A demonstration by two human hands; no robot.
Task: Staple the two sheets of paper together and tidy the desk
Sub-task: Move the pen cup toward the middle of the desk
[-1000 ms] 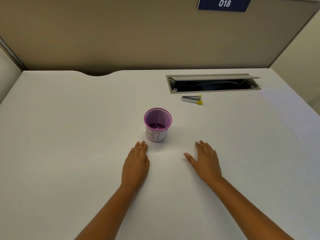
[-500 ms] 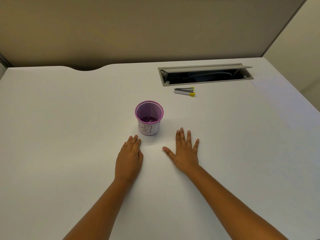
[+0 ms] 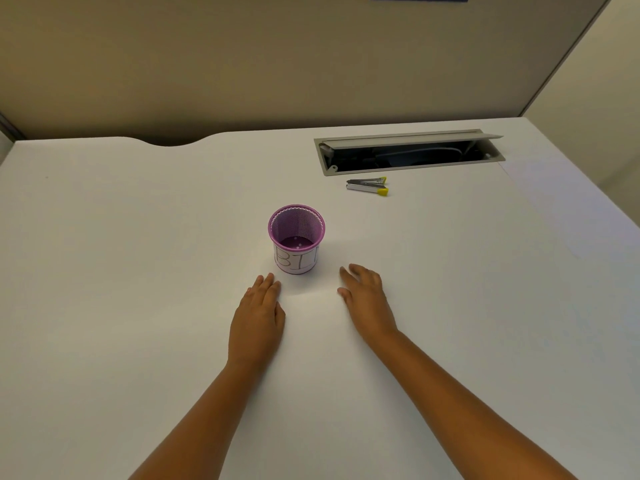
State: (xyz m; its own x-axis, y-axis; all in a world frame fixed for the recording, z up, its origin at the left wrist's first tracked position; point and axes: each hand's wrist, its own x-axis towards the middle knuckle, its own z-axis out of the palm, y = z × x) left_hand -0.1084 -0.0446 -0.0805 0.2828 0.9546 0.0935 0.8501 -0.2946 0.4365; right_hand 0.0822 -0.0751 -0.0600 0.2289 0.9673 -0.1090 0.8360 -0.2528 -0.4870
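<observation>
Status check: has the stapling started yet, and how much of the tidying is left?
Nothing looks done. The stapler lies untouched by the cable tray, and the purple mesh cup is empty. In hand: left hand and right hand rest flat on white paper, holding nothing. Left: fetching the stapler, stapling, tidying.

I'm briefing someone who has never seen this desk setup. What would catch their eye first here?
Most likely the purple mesh cup standing upright mid-desk, empty, with a handwritten white label on its side. Next, the small silver stapler with yellow tips lying farther back to the right, just in front of the open cable tray. Nearest the camera, the left hand lies flat and the right hand is spread, both empty.
</observation>
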